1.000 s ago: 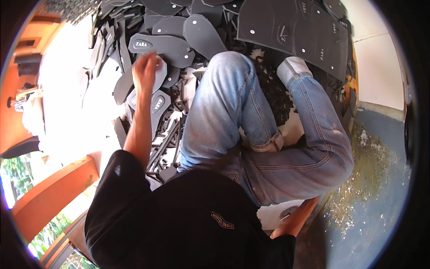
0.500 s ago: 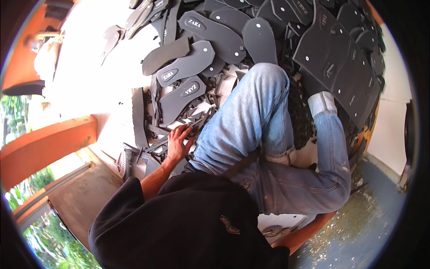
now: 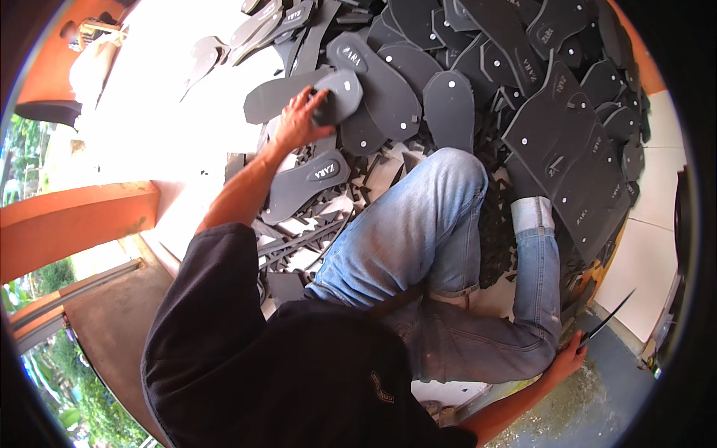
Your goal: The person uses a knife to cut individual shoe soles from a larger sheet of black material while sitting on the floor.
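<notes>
My left hand [image 3: 301,125] reaches to the far left, its fingers curled over a dark grey sandal sole [image 3: 345,95]. That sole is slightly blurred, and the hand covers part of it. Just nearer lies another sole [image 3: 308,187] with an oval label, resting on black offcuts. Low on the right, beside my bent knee, my right hand [image 3: 569,360] grips a knife [image 3: 612,313]. Its thin dark blade points up and away over the floor. The handle is mostly hidden in the fingers.
Several loose soles [image 3: 449,104] pile up at the far side. A large uncut sheet with sole shapes [image 3: 575,153] leans right of my leg. Narrow black offcuts [image 3: 299,243] lie beside my left thigh. An orange beam [image 3: 82,220] stands at left.
My left hand has moved up and away from the offcuts onto the sole. My right hand, hidden before, now shows with the knife. The whole view has shifted slightly.
</notes>
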A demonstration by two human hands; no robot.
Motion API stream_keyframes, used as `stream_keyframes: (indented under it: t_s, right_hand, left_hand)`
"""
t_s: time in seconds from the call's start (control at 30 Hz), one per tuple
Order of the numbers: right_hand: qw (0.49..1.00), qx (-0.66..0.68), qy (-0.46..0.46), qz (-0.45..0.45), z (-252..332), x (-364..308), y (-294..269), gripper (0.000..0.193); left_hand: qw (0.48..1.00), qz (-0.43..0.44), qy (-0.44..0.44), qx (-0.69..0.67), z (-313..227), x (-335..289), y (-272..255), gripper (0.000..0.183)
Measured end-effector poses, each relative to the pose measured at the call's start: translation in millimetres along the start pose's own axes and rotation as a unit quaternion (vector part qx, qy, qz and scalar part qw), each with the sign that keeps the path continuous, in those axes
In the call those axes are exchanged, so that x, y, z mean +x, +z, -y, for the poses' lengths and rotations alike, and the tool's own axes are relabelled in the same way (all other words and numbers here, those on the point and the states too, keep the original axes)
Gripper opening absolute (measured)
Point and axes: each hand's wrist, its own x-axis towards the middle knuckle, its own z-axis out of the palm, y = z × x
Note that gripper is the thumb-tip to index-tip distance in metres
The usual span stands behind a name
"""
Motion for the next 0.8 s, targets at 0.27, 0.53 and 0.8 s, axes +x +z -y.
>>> stream_keyframes:
  t_s: [0.27,0.53,0.8]
  right_hand:
    - [0.988,-0.1,-0.037,0.11,18.9,29.9,34.2,0.038]
    - [0.965,-0.147,-0.084,0.201,15.3,28.3,40.1,0.041]
    - [0.955,-0.194,-0.105,0.197,25.3,22.2,40.1,0.04]
  left_hand:
    - [0.99,-0.056,0.027,-0.13,24.3,-9.1,-87.2,0.082]
    - [0.9,-0.048,-0.429,-0.068,93.8,-245.7,-90.9,0.055]
    - [0.815,-0.066,-0.559,-0.14,55.7,-361.6,-15.1,0.025]
